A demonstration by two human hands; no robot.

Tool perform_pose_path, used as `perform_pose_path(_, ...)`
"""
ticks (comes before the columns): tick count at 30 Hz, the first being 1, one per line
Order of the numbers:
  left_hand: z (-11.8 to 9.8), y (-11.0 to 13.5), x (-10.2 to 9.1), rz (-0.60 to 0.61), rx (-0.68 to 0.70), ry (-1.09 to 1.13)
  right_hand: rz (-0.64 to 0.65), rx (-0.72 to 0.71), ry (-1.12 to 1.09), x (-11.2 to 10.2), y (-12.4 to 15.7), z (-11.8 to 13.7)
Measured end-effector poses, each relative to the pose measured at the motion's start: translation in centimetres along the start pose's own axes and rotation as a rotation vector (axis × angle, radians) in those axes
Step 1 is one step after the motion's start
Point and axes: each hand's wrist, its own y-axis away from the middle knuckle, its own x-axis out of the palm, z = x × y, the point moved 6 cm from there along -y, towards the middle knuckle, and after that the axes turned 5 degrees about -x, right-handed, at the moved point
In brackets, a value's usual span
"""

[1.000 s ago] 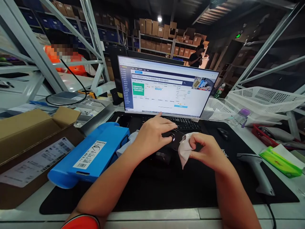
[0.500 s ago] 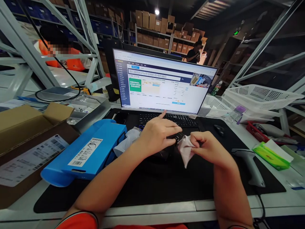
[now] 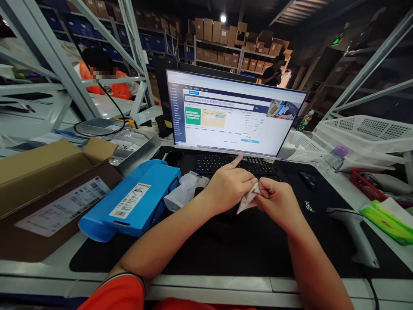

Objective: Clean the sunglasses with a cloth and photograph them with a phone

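Blue plastic case point(image 3: 155, 183) (labelled) near left hand point(image 3: 227, 188)

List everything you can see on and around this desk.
monitor: one, black frame, back of desk
keyboard: one, black, below monitor
desk mat: one, black, under keyboard
computer mouse: one, black, right on mat
blue box: one, blue, left on mat
cardboard box: one, brown, far left
plastic bag: one, translucent, beside blue box
barcode scanner: one, grey, right
tissue pack: one, green, far right
perforated baskets: several, white, back right
co-worker: one, orange vest, back left
pale pink cloth: one, between hands
left hand: pinching cloth
right hand: pinching cloth
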Motion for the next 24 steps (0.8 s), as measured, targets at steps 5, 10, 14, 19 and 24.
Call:
perform_pose_path(5,0.9,0.1,-1.7,-0.143,-0.245,-0.049,-0.055,0.084,-0.263,-1.9,-0.5,-2.1)
perform_pose_path(10,0.8,0.8,-3.2,-0.276,-0.493,-0.058,-0.331,0.112,-0.535,-3.2,-0.8,-3.3)
perform_pose_path(14,-0.8,0.9,-1.5,-0.148,-0.418,-0.034,-0.349,0.124,-0.61,-0.9,-1.0,-1.9)
perform_pose_path(19,-2.0,1.2,-0.6,-0.109,-0.366,-0.175,-0.376,0.081,-0.418,0.3,-0.6,-0.1)
perform_pose_path(24,-1.8,1.2,-0.2,-0.067,-0.415,-0.072,-0.409,0.057,-0.259,-0.2,0.0,0.4)
